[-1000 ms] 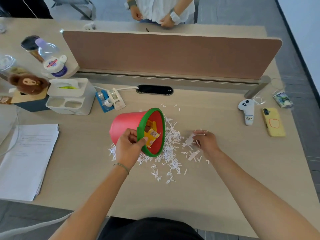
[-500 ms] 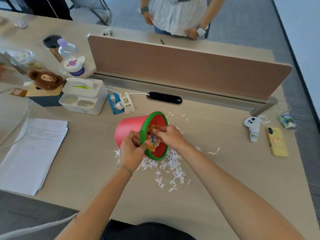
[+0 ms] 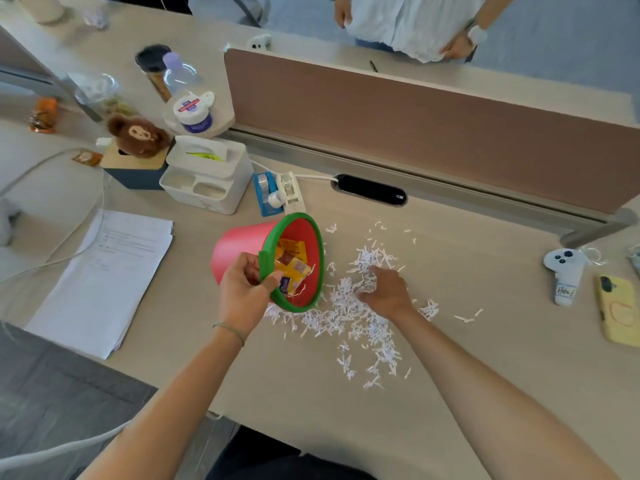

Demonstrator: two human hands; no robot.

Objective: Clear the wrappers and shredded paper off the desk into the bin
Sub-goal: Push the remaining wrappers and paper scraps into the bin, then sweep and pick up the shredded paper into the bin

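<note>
Left hand [image 3: 244,296]: one, curled round the green rim of the bin [image 3: 242,252], thumb hooked over the rim's inner edge, the other fingers behind on the red wall. It holds the bin tipped on its side, mouth facing right toward the paper.

Right hand [image 3: 384,289]: one, palm down on the shredded paper [image 3: 349,317], fingers loosely bent and dug into the heap just right of the bin's mouth. Whether it grips any strips cannot be told.

Bin: one, red with green rim, lower lip resting on the tabletop [image 3: 467,358] at the edge of the paper heap.

Wrappers [image 3: 292,265]: inside the bin, yellow and orange, at least three; exact count unclear where they overlap. A few white strips lie with them.

Shredded paper: one main heap from the bin's mouth rightward and toward the person, with loose strips scattered farther back and to the right; too many to count.

Change from half a second ago: the right hand was then at the bin's mouth, fingers among the wrappers; it is now out of the bin and down on the heap. The left hand keeps its hold on the rim, and the bin lies tipped as before.

Other items: controller [image 3: 564,271], one, white, far right. Phone [image 3: 618,310], one, yellow case, beside it. Paper stack [image 3: 104,278], one, left. Divider [image 3: 433,129], one, along the back.
</note>
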